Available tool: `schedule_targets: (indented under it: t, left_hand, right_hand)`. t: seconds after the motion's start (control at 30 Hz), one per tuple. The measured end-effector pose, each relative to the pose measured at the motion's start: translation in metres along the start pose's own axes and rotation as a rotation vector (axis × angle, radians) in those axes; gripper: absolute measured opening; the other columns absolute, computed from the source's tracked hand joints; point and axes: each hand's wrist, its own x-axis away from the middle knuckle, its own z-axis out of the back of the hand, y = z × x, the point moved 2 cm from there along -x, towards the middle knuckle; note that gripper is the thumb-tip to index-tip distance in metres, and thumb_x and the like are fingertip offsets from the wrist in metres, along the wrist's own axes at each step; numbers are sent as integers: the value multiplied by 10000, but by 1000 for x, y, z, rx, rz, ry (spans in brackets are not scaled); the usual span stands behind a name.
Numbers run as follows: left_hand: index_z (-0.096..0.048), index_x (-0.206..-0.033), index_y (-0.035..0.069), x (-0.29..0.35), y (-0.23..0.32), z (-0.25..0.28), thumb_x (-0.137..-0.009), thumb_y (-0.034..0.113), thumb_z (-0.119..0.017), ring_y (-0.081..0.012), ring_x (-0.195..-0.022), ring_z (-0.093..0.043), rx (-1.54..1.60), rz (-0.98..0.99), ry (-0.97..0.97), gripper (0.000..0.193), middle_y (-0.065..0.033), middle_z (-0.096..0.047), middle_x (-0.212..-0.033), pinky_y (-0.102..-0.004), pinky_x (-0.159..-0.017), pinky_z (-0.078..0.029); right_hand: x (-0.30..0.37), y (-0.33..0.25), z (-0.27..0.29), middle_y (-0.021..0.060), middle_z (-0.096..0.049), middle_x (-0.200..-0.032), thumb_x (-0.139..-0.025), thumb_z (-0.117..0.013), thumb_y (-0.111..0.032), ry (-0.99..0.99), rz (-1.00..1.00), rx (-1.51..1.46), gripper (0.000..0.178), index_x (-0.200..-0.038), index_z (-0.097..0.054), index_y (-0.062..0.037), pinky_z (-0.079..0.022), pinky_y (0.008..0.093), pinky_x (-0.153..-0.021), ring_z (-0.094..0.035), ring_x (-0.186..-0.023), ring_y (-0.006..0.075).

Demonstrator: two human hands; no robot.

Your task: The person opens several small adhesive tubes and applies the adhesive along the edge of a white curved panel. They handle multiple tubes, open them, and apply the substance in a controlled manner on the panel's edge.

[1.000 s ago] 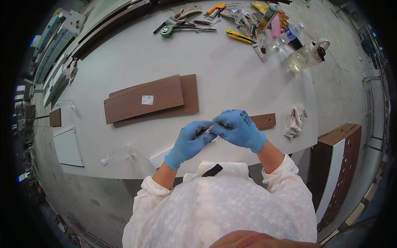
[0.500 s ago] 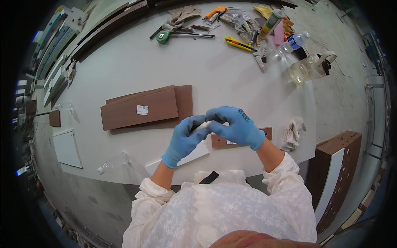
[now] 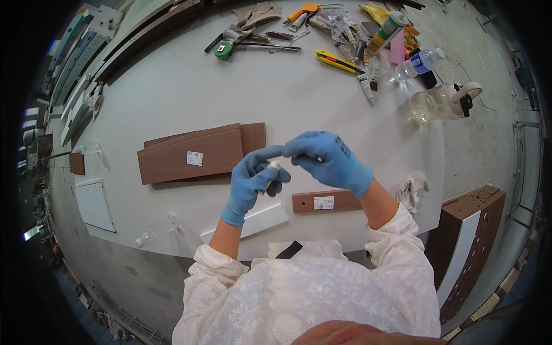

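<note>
Head view: the left hand (image 3: 246,183) grips a small white thing (image 3: 274,165) over the table (image 3: 190,86). At its three o'clock, the right hand (image 3: 329,156) is curled; I can't tell if it holds anything.

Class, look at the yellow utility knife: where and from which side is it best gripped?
Probably mid-body, pinched across its width, coming from the person's near side: the yellow utility knife lies long and slim on the white tabletop, one long edge facing the person, while tubes crowd its right end.
</note>
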Motion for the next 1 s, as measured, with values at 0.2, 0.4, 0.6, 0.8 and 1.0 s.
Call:
schedule_targets:
  t: [0.2,0.4,0.6,0.8,1.0]
  left_hand:
    - [-599,-1386,-24,-52,-15,48,-1052,218,-650,-162,-975,-722,-177,-332,339,416,-123,-758,-1084,-292,-847,-591]
    - [-568,-1402,-43,-108,-38,127,-1073,236,-608,-154,-975,-709,-297,-513,516,433,-114,-750,-1074,-281,-848,-569]
    - [-587,-1383,-55,-119,-53,139,-1079,278,-584,-142,-880,-692,-374,-554,715,451,-107,-747,-1002,-299,-812,-585]
    - [-559,-1400,-76,-117,-49,136,-1044,178,-611,-144,-873,-670,-324,-502,732,440,-114,-735,-1034,-305,-820,-584]
    - [-576,-1394,-58,-119,-52,138,-1064,167,-574,-142,-872,-693,-357,-520,730,400,-116,-748,-1009,-302,-807,-595]
  right_hand:
    - [-25,93,21,108,-743,-970,-913,-701,-132,112,-224,669,111,-1015,-725,-93,-563,398,-771,-705,-866,298]
    - [-66,162,31,128,-746,-993,-936,-680,-286,-92,-508,987,188,-983,-728,-110,-555,451,-825,-712,-931,326]
    - [-119,169,50,115,-752,-975,-944,-654,-365,-58,-652,937,254,-933,-735,-124,-553,458,-812,-722,-931,325]
    - [-205,217,76,112,-741,-1013,-927,-660,-304,271,-158,1106,193,-943,-737,-128,-552,476,-787,-718,-888,330]
    - [-270,260,99,124,-731,-1132,-943,-651,-309,386,-354,1127,233,-1059,-694,-111,-573,475,-844,-713,-973,351]
